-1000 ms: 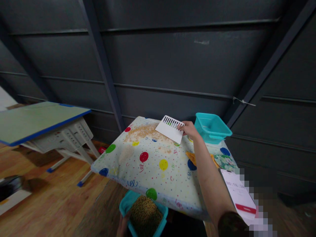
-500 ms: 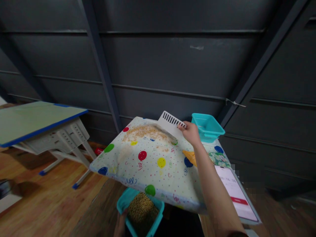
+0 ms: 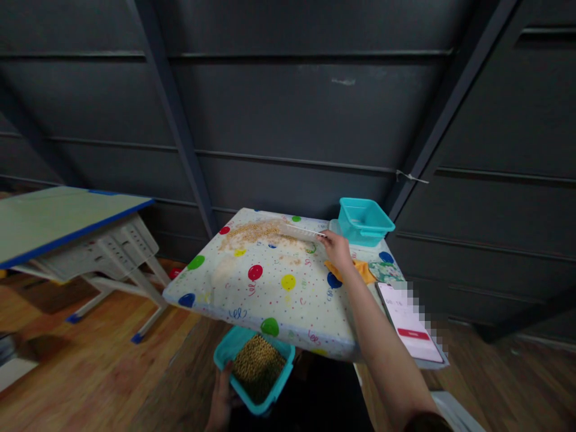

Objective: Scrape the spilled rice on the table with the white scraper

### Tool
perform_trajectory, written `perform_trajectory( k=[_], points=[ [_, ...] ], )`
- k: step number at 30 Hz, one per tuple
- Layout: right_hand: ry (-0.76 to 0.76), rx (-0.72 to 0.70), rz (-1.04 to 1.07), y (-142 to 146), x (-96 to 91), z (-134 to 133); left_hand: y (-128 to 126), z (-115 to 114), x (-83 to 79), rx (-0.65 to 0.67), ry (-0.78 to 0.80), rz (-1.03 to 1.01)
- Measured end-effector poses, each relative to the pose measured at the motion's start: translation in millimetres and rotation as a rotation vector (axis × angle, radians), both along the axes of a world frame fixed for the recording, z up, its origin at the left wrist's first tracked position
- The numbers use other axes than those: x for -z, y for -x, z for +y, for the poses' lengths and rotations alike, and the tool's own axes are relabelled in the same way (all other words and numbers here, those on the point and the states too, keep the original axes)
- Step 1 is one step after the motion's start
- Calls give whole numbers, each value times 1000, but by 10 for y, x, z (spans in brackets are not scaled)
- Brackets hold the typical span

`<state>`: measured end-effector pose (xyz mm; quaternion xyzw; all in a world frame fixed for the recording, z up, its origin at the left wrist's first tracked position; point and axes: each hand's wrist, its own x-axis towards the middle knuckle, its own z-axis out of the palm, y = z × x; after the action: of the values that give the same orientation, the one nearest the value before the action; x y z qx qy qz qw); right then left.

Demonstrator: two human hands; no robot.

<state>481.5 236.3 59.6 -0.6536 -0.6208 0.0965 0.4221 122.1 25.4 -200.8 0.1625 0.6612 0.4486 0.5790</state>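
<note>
My right hand grips one end of a thin white slotted plate, which looks like a plastic scraper. It is held nearly flat over the far part of the table, beside a patch of tan beans and pale powder. Below the table's front edge, my left hand holds the left side of a teal plastic basin. A heap of yellowish beans lies in that basin. The left fingers are partly hidden under and behind its wall.
A balloon-print cloth covers the table. At its back right stands another teal basin. An orange cloth, a green floral item and a phone or tablet lie along the right side. A desk stands left; a dark panelled wall rises behind.
The white plate has tipped from a raised, broad-side view to nearly flat, edge toward me. My right hand has lowered slightly with it. My left hand keeps hold of the basin.
</note>
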Motion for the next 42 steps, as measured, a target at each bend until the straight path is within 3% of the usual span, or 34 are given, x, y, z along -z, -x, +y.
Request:
perform_trajectory(
  k=[6, 13, 17, 21, 26, 32, 37, 42],
  points=[
    [53, -56, -209, 145, 10, -67, 82, 65, -55, -7, 66, -98],
    [154, -78, -482, 397, -88, -214, 80, 126, 53, -49, 23, -52],
    [181, -100, -558, 494, -148, -292, 88, 155, 66, -49, 118, -91],
    [171, -109, -544, 521, -174, -315, 103, 129, 58, -30, 17, -48],
    [117, -107, -466, 462, -177, -282, 139, 122, 45, -4, 74, -66],
    [164, -100, -535, 492, -176, -298, 110, 107, 52, 22, 31, -26],
    [133, -138, -531, 565, -141, -391, 52, 73, 52, 1, 16, -1],
    [55, -152, -382, 429, -113, -565, 75, 99, 26, 28, 22, -31]
  ],
)
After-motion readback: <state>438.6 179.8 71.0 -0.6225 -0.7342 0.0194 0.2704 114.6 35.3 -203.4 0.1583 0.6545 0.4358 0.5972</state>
